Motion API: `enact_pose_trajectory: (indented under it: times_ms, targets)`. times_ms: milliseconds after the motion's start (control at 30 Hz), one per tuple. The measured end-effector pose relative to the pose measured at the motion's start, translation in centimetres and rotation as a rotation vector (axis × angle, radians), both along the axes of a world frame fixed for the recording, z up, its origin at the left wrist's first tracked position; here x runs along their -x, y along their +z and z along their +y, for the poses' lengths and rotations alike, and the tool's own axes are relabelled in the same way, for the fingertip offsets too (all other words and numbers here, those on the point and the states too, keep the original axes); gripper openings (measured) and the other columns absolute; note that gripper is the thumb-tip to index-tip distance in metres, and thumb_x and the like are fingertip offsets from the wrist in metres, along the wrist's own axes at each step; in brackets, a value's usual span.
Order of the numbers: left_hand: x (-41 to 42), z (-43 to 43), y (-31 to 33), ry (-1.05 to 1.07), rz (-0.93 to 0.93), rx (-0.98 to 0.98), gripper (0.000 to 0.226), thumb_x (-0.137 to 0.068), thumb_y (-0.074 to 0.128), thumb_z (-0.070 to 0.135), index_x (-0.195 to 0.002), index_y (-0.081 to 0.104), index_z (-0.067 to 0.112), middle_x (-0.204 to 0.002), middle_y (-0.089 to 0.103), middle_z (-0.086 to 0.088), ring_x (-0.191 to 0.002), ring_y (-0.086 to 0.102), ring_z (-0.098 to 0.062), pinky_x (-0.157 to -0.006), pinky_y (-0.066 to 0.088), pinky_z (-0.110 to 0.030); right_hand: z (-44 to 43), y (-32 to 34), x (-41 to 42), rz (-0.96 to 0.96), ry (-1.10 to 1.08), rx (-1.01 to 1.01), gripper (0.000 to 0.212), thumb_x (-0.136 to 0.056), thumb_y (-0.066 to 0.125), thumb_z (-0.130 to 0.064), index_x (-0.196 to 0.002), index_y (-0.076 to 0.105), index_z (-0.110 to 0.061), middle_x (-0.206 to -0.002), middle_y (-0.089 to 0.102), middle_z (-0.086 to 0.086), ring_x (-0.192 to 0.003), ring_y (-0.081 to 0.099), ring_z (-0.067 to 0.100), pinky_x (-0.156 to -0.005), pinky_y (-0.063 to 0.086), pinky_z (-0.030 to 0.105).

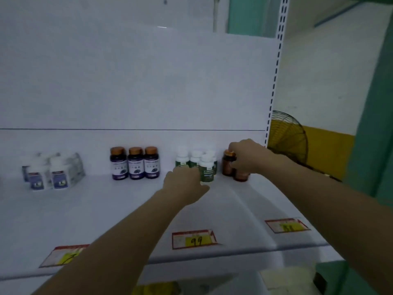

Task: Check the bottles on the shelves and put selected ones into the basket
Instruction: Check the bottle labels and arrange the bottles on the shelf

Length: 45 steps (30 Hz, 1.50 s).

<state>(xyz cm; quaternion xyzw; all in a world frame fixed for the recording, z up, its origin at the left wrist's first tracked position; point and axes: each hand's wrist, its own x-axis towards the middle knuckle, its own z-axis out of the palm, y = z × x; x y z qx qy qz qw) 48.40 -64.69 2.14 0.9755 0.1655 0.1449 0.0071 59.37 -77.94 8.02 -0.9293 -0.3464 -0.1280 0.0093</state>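
Amber bottle at right end of shelf; right hand curled round its cap. Left hand against front green bottle, grip unclear. Lift straight up, steady neighbours, turn label into view. No basket visible.

Shelf: smooth white painted metal, faint sheen. Slotted upright: same finish. Purple bottles: glossy dark plastic, shiny coppery caps, paper-look labels. Green-label bottles: matt white plastic caps. Amber bottles: translucent glossy brown, metallic-looking gold cap. Wrapped pack: crinkled clear film, reflective. Price tags: flat paper. Fan grille: thin dark wire.
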Motion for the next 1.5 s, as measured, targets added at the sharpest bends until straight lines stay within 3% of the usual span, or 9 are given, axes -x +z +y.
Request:
enact_pose_trajectory:
  times_ms: [233, 433, 733, 900, 1000, 1200, 1333, 1400, 1500]
  targets:
    - [-2.2, 4.0, -4.3, 0.169, 0.129, 0.050, 0.067, -0.090, 0.036, 0.063, -0.131, 0.042, 0.011, -0.134, 0.044, -0.010, -0.123, 0.043, -0.028, -0.100, 0.039, -0.038, 5.2, -0.7, -3.7, 0.067, 0.126, -0.028, 0.038, -0.099, 0.044, -0.026, -0.132, 0.044, -0.008, -0.129, 0.048, 0.016, -0.115, 0.049, 0.029, -0.088, 0.042, 0.033]
    - [-3.5, 4.6, -6.4, 0.173, 0.276, 0.135, 0.079, -0.092, 0.012, 0.066, -0.152, 0.002, 0.015, -0.159, -0.003, -0.007, -0.146, -0.002, -0.024, -0.119, 0.003, -0.041, 8.3, -2.8, -6.0, 0.083, 0.217, -0.024, 0.045, -0.100, 0.039, -0.040, -0.133, 0.043, -0.009, -0.129, 0.044, 0.017, -0.115, 0.049, 0.031, -0.086, 0.039, 0.032]
    - [-3.6, 4.7, -6.3, 0.191, 0.313, 0.159, 0.079, -0.092, 0.009, 0.066, -0.151, -0.002, 0.016, -0.159, -0.006, -0.006, -0.146, -0.005, -0.022, -0.119, 0.000, -0.040, 9.4, -3.0, -5.8, 0.081, 0.253, 0.010, 0.035, -0.097, 0.047, -0.028, -0.126, 0.048, -0.007, -0.123, 0.050, 0.016, -0.110, 0.052, 0.029, -0.080, 0.040, 0.029]
    - [-3.4, 4.0, -4.3, 0.184, 0.159, 0.430, 0.077, -0.089, 0.045, 0.061, -0.145, 0.028, 0.011, -0.152, 0.030, -0.009, -0.137, 0.032, -0.024, -0.107, 0.028, -0.032, 8.7, -0.4, -4.0, 0.126, 0.315, -0.076, 0.037, -0.092, 0.057, -0.035, -0.120, 0.061, -0.012, -0.121, 0.059, 0.009, -0.112, 0.052, 0.022, -0.086, 0.045, 0.029]
    - [-3.1, 3.6, -2.1, 0.065, -0.069, 0.721, 0.067, -0.082, 0.067, 0.046, -0.138, 0.043, 0.019, -0.140, 0.049, -0.001, -0.121, 0.049, -0.016, -0.088, 0.034, -0.020, 8.0, 1.3, -3.1, 0.213, 0.362, -0.210, 0.036, -0.090, 0.058, -0.043, -0.113, 0.066, -0.017, -0.108, 0.061, 0.001, -0.098, 0.053, 0.014, -0.070, 0.042, 0.020]
    - [-2.4, 3.5, -0.2, -0.122, -0.355, 1.033, 0.017, -0.080, 0.073, 0.026, -0.094, 0.064, 0.027, -0.078, 0.065, 0.021, -0.066, 0.059, 0.013, -0.052, 0.040, -0.003, 7.2, 2.8, -2.4, 0.379, 0.400, -0.445, 0.047, -0.086, 0.060, -0.054, -0.103, 0.071, -0.011, -0.101, 0.070, 0.005, -0.079, 0.065, 0.012, -0.065, 0.048, 0.016]
    - [-1.5, 3.6, 0.0, -0.170, -0.415, 1.084, 0.018, -0.076, 0.076, 0.027, -0.091, 0.066, 0.029, -0.082, 0.071, 0.015, -0.074, 0.064, 0.010, -0.067, 0.045, -0.006, 7.1, 2.3, -2.9, 0.506, 0.418, -0.561, 0.053, -0.085, 0.058, -0.058, -0.082, 0.070, -0.006, -0.080, 0.071, 0.006, -0.076, 0.068, 0.018, -0.085, 0.055, 0.033]
    - [-1.1, 3.9, -0.1, -0.176, -0.415, 1.103, 0.021, -0.075, 0.076, 0.029, -0.094, 0.067, 0.027, -0.091, 0.073, 0.011, -0.085, 0.066, 0.002, -0.080, 0.048, -0.016, 7.1, 1.7, -3.3, 0.593, 0.419, -0.614, 0.054, -0.086, 0.057, -0.057, -0.090, 0.072, -0.005, -0.084, 0.073, 0.002, -0.079, 0.070, 0.017, -0.091, 0.054, 0.038]
    - [-0.7, 4.1, -0.3, -0.185, -0.410, 1.088, 0.023, -0.073, 0.077, 0.031, -0.094, 0.069, 0.027, -0.092, 0.074, 0.010, -0.086, 0.067, 0.002, -0.079, 0.046, -0.016, 7.1, 0.7, -3.6, 0.640, 0.443, -0.650, 0.054, -0.087, 0.056, -0.056, -0.095, 0.072, -0.005, -0.091, 0.074, 0.008, -0.085, 0.072, 0.022, -0.092, 0.054, 0.040]
